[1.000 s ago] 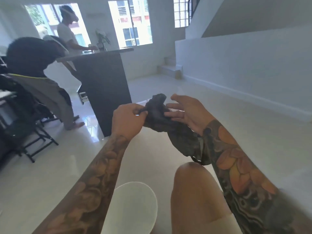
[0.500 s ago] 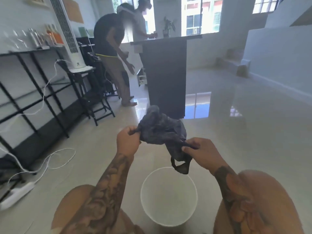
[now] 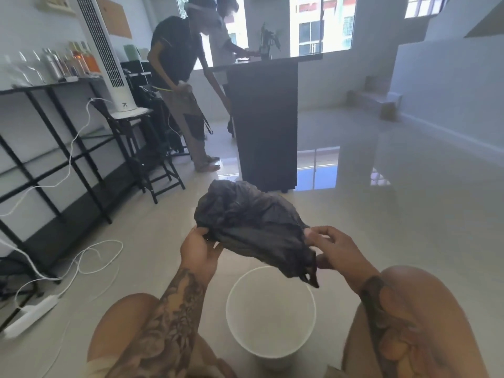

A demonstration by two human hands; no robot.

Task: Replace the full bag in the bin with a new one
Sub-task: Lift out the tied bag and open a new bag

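A crumpled black bin bag (image 3: 251,225) hangs in the air between both hands, above the far rim of a round white bin (image 3: 272,347) that stands on the floor between my knees. No bag lines the bin's pale inside. My left hand (image 3: 200,251) pinches the bag's left edge. My right hand (image 3: 334,251) grips its right edge, fingers partly spread. A handle loop of the bag dangles under my right hand, over the bin's rim.
A dark counter (image 3: 266,126) stands ahead, with two people (image 3: 181,77) at it. On the left are black shelving (image 3: 41,148), a stool carrying a white tower fan (image 3: 105,53), white cables and a power strip (image 3: 30,315) on the glossy floor. Steps (image 3: 381,102) rise at the far right.
My view swung left and down, bringing the bin between my knees. My hands have pulled apart, spreading the bag wider above the bin.
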